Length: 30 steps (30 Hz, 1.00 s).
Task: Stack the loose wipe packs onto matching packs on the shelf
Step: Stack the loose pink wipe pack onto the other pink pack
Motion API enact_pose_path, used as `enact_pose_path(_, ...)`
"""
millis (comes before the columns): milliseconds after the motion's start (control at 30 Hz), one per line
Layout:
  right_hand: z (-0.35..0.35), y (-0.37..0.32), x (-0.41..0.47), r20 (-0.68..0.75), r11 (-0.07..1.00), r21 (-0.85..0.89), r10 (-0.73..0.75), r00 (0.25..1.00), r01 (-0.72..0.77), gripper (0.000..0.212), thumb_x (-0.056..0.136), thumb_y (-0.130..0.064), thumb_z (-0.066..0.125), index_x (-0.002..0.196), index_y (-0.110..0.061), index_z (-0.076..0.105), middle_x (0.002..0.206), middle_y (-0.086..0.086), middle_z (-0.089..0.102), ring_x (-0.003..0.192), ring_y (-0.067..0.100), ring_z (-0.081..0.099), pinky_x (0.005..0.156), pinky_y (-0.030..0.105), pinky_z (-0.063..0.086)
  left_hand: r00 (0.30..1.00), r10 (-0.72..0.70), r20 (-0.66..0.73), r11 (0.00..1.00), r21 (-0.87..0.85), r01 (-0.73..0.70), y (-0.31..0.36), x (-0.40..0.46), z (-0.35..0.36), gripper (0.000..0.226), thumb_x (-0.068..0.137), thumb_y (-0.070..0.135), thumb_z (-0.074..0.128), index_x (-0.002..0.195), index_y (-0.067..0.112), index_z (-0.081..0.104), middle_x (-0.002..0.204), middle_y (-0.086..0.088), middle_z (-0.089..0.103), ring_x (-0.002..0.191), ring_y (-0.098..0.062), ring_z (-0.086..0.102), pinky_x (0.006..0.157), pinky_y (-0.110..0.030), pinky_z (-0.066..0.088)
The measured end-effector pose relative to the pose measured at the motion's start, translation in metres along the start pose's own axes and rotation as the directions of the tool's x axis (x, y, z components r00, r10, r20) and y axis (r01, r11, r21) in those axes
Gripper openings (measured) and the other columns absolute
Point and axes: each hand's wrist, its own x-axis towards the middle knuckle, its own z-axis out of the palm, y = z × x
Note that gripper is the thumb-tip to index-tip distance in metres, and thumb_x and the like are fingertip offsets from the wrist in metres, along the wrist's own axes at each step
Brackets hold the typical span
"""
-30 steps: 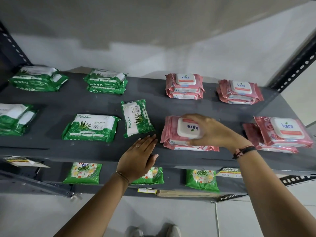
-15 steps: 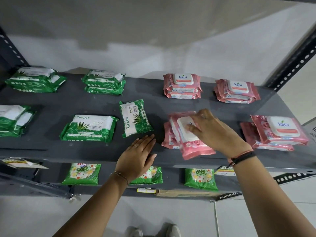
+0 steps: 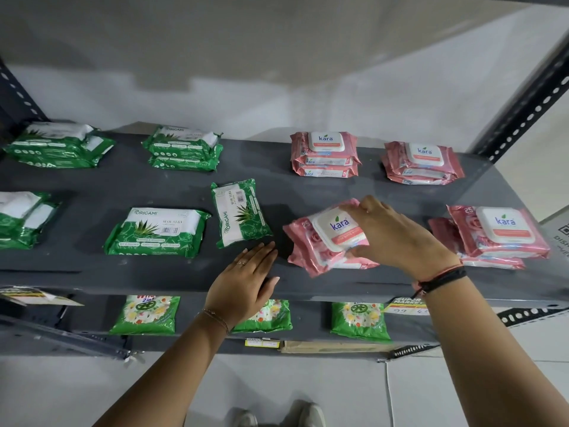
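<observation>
Pink pack beneath mostly hidden, bottom edge only. Right hand (image 3: 397, 238) pinches the tilted pink Kara pack (image 3: 329, 238) at centre-right, thumb under, fingers over its lid. Left hand (image 3: 246, 282) flat, fingers together, on the shelf (image 3: 92, 272) front edge, holding nothing.

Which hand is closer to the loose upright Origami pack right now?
Left. The left hand lies flat on the shelf just below the upright Origami pack; the right hand is off to its right, gripping a pink Kara pack.
</observation>
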Motion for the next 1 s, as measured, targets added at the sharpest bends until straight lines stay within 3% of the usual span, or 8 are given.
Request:
enact_pose_path(100, 0.002, -0.003, 0.001, -0.085, 0.999, -0.035, 0.008, 0.996, -0.011, 0.08, 0.065, -0.04, 0.074, 0.128, -0.01, 0.035, 0.128, 0.012, 0.033, 0.116, 0.031, 0.04, 0.099, 0.046, 0.039, 1.0, 0.007, -0.008, 1.0, -0.004, -0.007, -0.001, 0.0, 0.001, 0.046, 0.087, 0.029, 0.038, 0.117, -0.001, 0.056, 0.123, -0.017, 0.059, 0.113, -0.029, 0.055, 0.095, -0.046, 0.042)
enact_pose_path(233, 0.006, 0.002, 0.008, 0.026, 0.995, -0.034, -0.098, 0.995, 0.099, 0.098, 0.066, -0.04, 0.073, 0.141, -0.022, 0.012, 0.153, 0.005, 0.01, 0.139, 0.027, 0.014, 0.115, 0.052, 0.012, 1.0, 0.0, -0.019, 1.0, -0.006, 0.0, -0.003, 0.0, 0.005, 0.043, 0.086, 0.026, 0.048, 0.119, 0.0, 0.055, 0.126, -0.017, 0.057, 0.115, -0.029, 0.053, 0.098, -0.046, 0.036)
enact_pose_path(367, 0.011, 0.004, 0.011, -0.021, 0.992, -0.041, -0.118, 0.993, 0.117, 0.084, 0.071, -0.042, 0.067, 0.139, -0.021, 0.022, 0.144, 0.005, 0.037, 0.131, 0.027, 0.035, 0.112, 0.048, 0.024, 1.0, -0.011, -0.012, 1.0, -0.005, 0.011, -0.004, 0.001, 0.007, 0.044, 0.081, 0.024, 0.054, 0.119, 0.001, 0.054, 0.125, -0.017, 0.058, 0.115, -0.03, 0.054, 0.098, -0.046, 0.034)
enact_pose_path(467, 0.011, 0.004, 0.011, -0.047, 0.994, 0.001, -0.107, 0.993, 0.107, 0.082, 0.069, -0.043, 0.068, 0.137, -0.02, 0.027, 0.138, 0.005, 0.043, 0.126, 0.026, 0.039, 0.107, 0.043, 0.029, 1.0, -0.016, -0.006, 1.0, -0.005, 0.016, -0.004, 0.001, 0.007, 0.045, 0.082, 0.024, 0.054, 0.119, 0.0, 0.054, 0.125, -0.016, 0.058, 0.115, -0.029, 0.054, 0.098, -0.045, 0.036)
enact_pose_path(800, 0.011, 0.006, 0.014, -0.031, 0.993, 0.033, -0.109, 0.994, 0.11, 0.086, 0.07, -0.042, 0.069, 0.138, -0.021, 0.022, 0.141, 0.004, 0.04, 0.128, 0.024, 0.035, 0.107, 0.043, 0.03, 0.999, -0.023, 0.03, 1.0, 0.013, 0.023, -0.001, 0.002, 0.003, 0.046, 0.087, 0.028, 0.042, 0.12, -0.002, 0.054, 0.125, -0.018, 0.057, 0.114, -0.032, 0.054, 0.095, -0.049, 0.041)
enact_pose_path(867, 0.011, 0.006, 0.014, -0.016, 0.994, 0.027, -0.109, 0.994, 0.109, 0.089, 0.069, -0.043, 0.07, 0.139, -0.021, 0.019, 0.144, 0.004, 0.035, 0.132, 0.025, 0.031, 0.11, 0.045, 0.026, 0.999, -0.03, 0.032, 0.999, 0.018, 0.03, 0.0, 0.002, 0.002, 0.045, 0.086, 0.027, 0.046, 0.119, -0.002, 0.054, 0.125, -0.018, 0.057, 0.113, -0.032, 0.055, 0.094, -0.049, 0.042)
enact_pose_path(1000, 0.007, 0.001, 0.011, -0.066, 0.992, 0.029, -0.119, 0.991, 0.121, 0.092, 0.069, -0.053, 0.065, 0.14, -0.022, 0.015, 0.151, 0.005, 0.026, 0.138, 0.026, 0.023, 0.116, 0.051, 0.016, 0.998, -0.021, 0.067, 0.999, 0.038, 0.019, 0.002, 0.002, -0.002, 0.051, 0.088, 0.032, 0.032, 0.121, -0.002, 0.053, 0.125, -0.018, 0.057, 0.116, -0.031, 0.052, 0.097, -0.05, 0.038)
